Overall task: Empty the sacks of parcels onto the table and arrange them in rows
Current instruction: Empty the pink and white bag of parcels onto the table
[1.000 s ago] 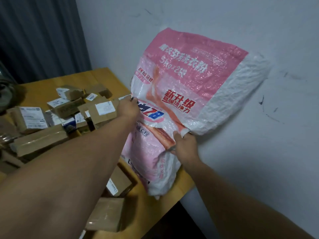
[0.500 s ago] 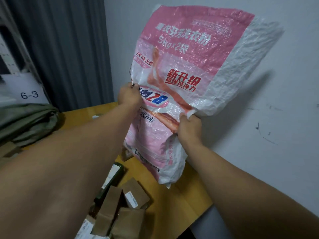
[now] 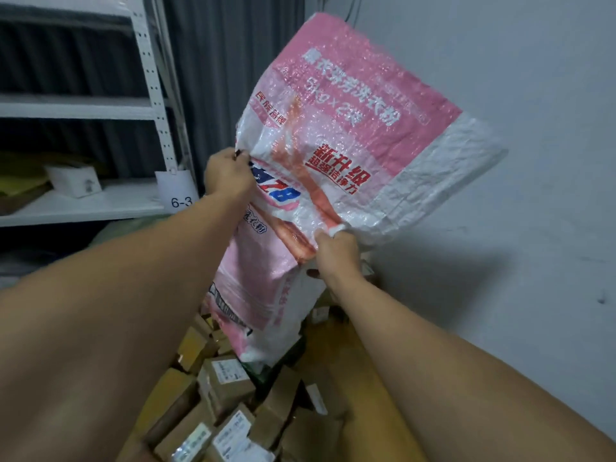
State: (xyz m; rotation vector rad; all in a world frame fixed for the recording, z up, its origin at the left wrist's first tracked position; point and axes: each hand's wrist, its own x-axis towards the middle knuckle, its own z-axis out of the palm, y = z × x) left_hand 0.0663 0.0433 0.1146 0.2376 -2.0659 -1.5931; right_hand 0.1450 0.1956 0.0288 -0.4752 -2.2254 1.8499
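Note:
A pink and white woven sack (image 3: 336,128) with red print hangs upside down above the wooden table (image 3: 373,395). My left hand (image 3: 228,176) grips its left edge. Lower and to the right, my right hand (image 3: 336,255) grips a bunched fold of the same sack. The sack's open mouth (image 3: 266,348) hangs just over a heap of brown cardboard parcels (image 3: 226,385) with white labels. What is inside the sack cannot be seen.
A white metal shelf unit (image 3: 100,201) with a tag reading 6-3 stands at the left, dark curtain (image 3: 233,61) behind it. A white wall (image 3: 533,161) runs close along the table's right side. More parcels (image 3: 320,315) lie behind the sack.
Both hands have lifted the sack higher, and the view has tilted up. More parcels now lie heaped under the sack's mouth.

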